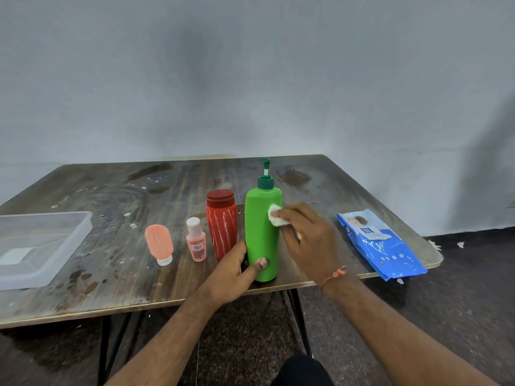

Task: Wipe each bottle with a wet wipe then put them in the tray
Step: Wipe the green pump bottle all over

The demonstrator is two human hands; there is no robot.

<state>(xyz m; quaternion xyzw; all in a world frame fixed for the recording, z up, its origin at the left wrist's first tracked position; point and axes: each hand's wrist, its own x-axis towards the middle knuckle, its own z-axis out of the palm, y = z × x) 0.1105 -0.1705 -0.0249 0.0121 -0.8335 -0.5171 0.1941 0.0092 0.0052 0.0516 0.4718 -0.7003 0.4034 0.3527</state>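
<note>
At the far left of the worn wooden table sits the clear shallow plastic tray, holding no bottles yet; the pale patch in its base may be a label, though that is hard to tell. Next stand a small salmon-pink squeeze tube on its white cap, a small pink bottle with a frosted cap, and a red ribbed flask with a red lid. The left hand grips the base of the tall green pump bottle, thumb across its front. It stands upright, matte and smooth. The right hand pinches a folded white wet wipe against its upper right side. The tray lies well to the left, nearer the left hand. At the right edge lies a blue wipes packet.
</note>
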